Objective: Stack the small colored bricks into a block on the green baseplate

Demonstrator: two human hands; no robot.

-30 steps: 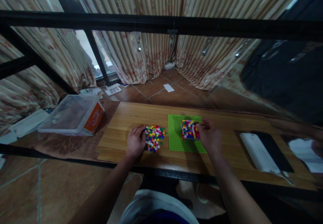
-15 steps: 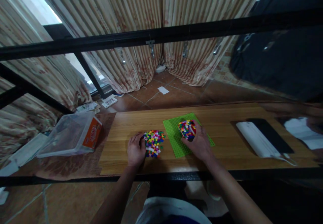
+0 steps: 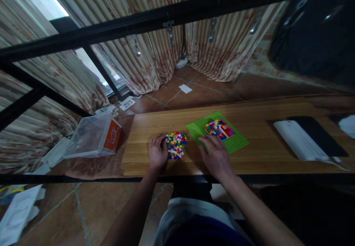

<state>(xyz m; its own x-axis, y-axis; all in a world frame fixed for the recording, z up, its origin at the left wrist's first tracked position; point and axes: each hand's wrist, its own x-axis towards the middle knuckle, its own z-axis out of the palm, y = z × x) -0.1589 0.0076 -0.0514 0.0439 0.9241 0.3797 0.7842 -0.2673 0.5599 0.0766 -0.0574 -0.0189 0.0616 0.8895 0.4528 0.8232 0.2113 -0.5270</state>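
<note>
Lies on the green baseplate (image 3: 198, 126), multicolored and built up from small bricks: the brick block (image 3: 221, 128). Sits aslant on the wooden tabletop (image 3: 260, 153), baseplate and all. Reaches over the near left part of the baseplate with the right hand (image 3: 216, 158), just beside the block, fingers bent and partly open, with a gap to the thumb and nothing visible in it (can't tell whether touching the plate). Rests the left hand (image 3: 158, 152) against the left side of the loose brick pile (image 3: 177, 145), fingers curled in; can't tell whether pinching a piece. Further right, shows a white device (image 3: 298, 138) with a cord, beside a dark flat slab (image 3: 320, 135). Past the left end of the tabletop, stands a clear plastic bin (image 3: 88, 135) with an orange label (image 3: 113, 135). Beyond, hangs striped, red-patterned: the curtains (image 3: 144, 61).
</note>
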